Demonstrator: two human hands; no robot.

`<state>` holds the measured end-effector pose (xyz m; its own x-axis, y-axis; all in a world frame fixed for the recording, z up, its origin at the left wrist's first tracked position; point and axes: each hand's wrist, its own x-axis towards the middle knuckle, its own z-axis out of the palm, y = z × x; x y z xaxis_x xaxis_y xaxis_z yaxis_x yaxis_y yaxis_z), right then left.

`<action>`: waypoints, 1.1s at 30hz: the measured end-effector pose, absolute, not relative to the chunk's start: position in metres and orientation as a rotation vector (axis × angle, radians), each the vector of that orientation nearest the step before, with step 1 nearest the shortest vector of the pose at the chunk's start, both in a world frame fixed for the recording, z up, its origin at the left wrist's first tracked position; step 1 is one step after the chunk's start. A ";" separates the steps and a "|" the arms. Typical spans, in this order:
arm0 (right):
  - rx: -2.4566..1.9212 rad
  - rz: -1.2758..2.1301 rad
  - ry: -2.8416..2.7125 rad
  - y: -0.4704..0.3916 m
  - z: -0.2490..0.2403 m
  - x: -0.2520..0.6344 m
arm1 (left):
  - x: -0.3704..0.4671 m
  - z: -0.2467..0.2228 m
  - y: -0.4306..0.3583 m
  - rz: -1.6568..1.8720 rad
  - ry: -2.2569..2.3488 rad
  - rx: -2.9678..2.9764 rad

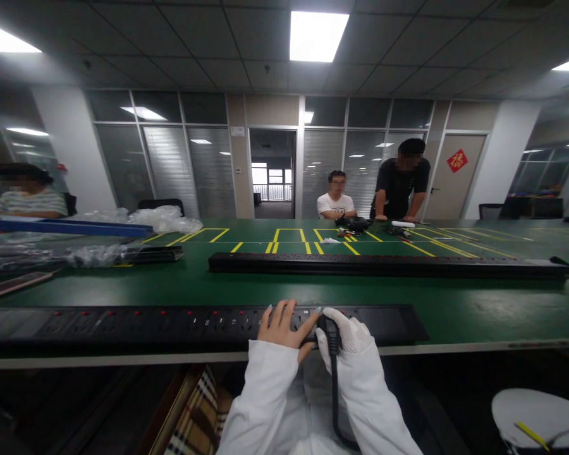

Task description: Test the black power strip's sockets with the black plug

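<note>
A long black power strip with a row of sockets and small red lights lies along the near edge of the green table. My left hand, bare, rests on top of it with fingers spread. Beside it, my right hand in a white dotted glove is closed around a black power plug. The plug is at the strip's sockets, right of my left thumb; whether its pins are in a socket is hidden. Its black cable hangs down in front of my white sleeve.
Another black power strip lies farther back on the green table. Clear plastic wrap and a blue long bar are at left. Two people stay across the table near small dark items; another person is far left.
</note>
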<state>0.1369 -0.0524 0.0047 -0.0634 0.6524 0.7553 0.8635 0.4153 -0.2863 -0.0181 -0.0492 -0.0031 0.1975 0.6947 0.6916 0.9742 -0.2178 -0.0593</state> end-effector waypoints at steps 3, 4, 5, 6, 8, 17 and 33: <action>-1.272 -0.381 -1.780 -0.055 0.006 0.136 | -0.018 -0.003 -0.049 -0.748 -1.553 -1.988; -1.255 -0.412 -1.774 -0.055 0.007 0.135 | -0.018 -0.003 -0.050 -0.749 -1.557 -1.988; -1.243 -0.436 -1.770 -0.056 0.008 0.135 | -0.018 -0.003 -0.050 -0.751 -1.560 -1.987; -1.234 -0.453 -1.769 -0.057 0.009 0.135 | -0.018 -0.003 -0.050 -0.751 -1.562 -1.988; -1.224 -0.462 -1.773 -0.058 0.011 0.134 | -0.017 -0.002 -0.050 -0.750 -1.564 -1.992; -1.228 -0.471 -1.778 -0.058 0.011 0.134 | -0.017 -0.002 -0.050 -0.728 -1.579 -1.993; -1.212 -0.448 -1.786 -0.058 0.010 0.136 | -0.017 -0.002 -0.050 -0.713 -1.568 -1.976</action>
